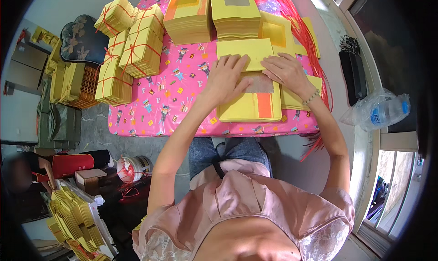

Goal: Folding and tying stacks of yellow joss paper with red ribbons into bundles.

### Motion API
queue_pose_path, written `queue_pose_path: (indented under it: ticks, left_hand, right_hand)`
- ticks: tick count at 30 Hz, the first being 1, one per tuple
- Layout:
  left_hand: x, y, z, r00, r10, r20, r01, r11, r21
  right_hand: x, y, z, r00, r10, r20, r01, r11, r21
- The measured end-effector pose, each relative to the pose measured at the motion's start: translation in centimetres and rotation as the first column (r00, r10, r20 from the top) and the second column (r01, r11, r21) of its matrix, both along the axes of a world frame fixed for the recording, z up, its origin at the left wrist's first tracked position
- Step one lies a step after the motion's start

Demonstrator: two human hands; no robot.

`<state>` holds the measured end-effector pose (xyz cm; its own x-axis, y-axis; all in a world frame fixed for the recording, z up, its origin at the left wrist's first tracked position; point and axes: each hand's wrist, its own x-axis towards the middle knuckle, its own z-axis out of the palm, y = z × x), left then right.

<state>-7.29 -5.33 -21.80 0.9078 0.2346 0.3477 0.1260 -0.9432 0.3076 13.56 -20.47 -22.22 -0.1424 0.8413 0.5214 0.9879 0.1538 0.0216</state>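
A folded yellow paper packet (248,51) lies in front of me on the table, at the far end of a yellow paper stack (242,110) marked with a silver patch and an orange block. My left hand (226,78) rests flat on the packet's left side, thumb spread over the silver patch. My right hand (287,74) lies along its right part with fingers stretched out and pointing left. Both hands are open and press on the paper without gripping it. The palms hide part of the near fold.
Tall yellow paper stacks (235,14) stand at the back. Bundles tied with red string (143,46) are piled at left. Red strands (312,46) hang over the right side. A plastic bottle (383,114) lies by the window. Another person (68,165) works at lower left.
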Motion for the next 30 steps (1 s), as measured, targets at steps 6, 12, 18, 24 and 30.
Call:
queue_pose_path:
  ticks: [6,12,18,24,30]
  left_hand:
    - [1.7,0.3,-0.5,0.987,0.156,0.036,-0.161,0.960,0.230]
    - [2.4,-0.7,0.0,0.938,0.097,0.334,-0.240,0.875,0.421]
    - [3.4,-4.8,2.3,0.922,-0.002,0.388,-0.174,0.892,0.417]
    - [3.4,-13.0,1.7,0.901,-0.138,0.412,0.030,0.966,0.257]
    - [2.1,-20.0,-5.8,0.911,-0.358,0.204,0.368,0.930,-0.011]
  right_hand:
    - [-0.8,0.3,1.1,0.994,0.003,-0.106,0.005,0.997,0.083]
    - [-1.3,-0.7,1.8,0.670,-0.156,-0.726,0.311,0.947,0.084]
    - [-0.5,-5.5,4.5,-0.211,-0.209,-0.955,-0.036,0.978,-0.206]
    - [1.2,-11.2,2.1,-0.277,-0.084,-0.957,0.108,0.987,-0.117]
    - [3.2,-15.4,-2.4,-0.305,-0.076,-0.949,0.270,0.949,-0.163]
